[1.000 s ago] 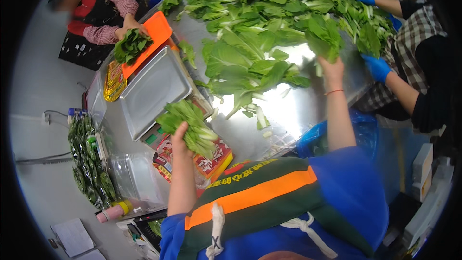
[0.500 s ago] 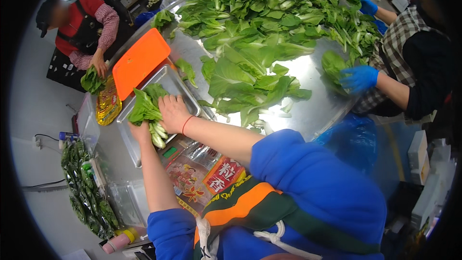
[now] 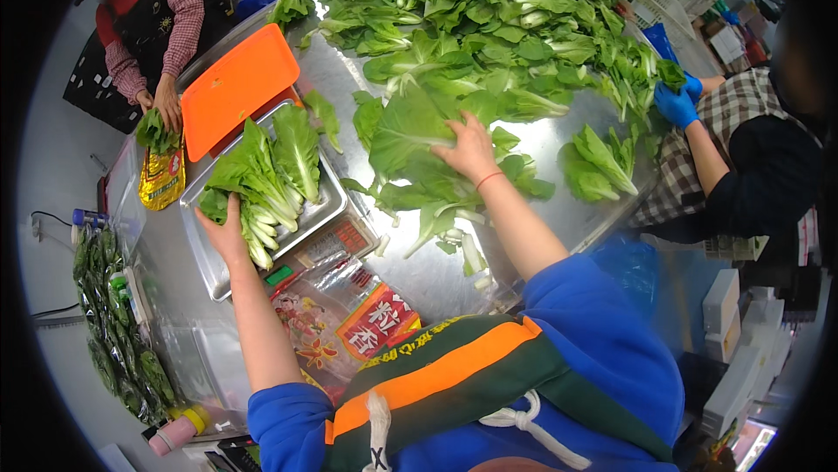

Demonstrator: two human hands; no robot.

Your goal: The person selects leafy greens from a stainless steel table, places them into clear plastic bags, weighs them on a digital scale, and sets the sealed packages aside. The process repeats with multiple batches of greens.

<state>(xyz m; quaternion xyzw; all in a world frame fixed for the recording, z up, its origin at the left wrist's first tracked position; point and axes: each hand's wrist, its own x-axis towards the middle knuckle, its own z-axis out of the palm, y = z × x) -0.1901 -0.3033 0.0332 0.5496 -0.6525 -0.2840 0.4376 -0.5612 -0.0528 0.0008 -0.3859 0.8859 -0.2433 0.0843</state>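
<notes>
Bare metal table (image 3: 559,127) was busy. Big heap of green leafy vegetables with pale stems (image 3: 489,9) covered the far side. A flat orange plastic board (image 3: 243,88) sat just beyond the shallow silver metal tray (image 3: 325,201); a gold shiny packet (image 3: 162,179) lay left of the board. A red-and-clear printed plastic bag (image 3: 380,323) lay between the tray and the wearer's body. Clear-bagged dark greens (image 3: 113,323) and a pink bottle with a yellow cap (image 3: 172,437) were at far left. Left co-worker in red had hands on some greens; right co-worker's blue-gloved hands (image 3: 676,105) were at the heap's right edge. A small loose green bunch (image 3: 598,166) lay near that edge. One loose leaf (image 3: 323,118) lay between tray and heap.

Left hand (image 3: 229,241): curved at the near-left side of the leafy bunch with white stems (image 3: 262,175), thumb against its leaves. Fingers partly covered, couldn't tell if it gripped. Right hand (image 3: 470,151): fingers spread wide, over the broad green leaves (image 3: 410,136); firm contact not clear.

Bunch lay in the tray, right beside the left hand, well apart from the right. Broad leaves were under and left of the right hand.
</notes>
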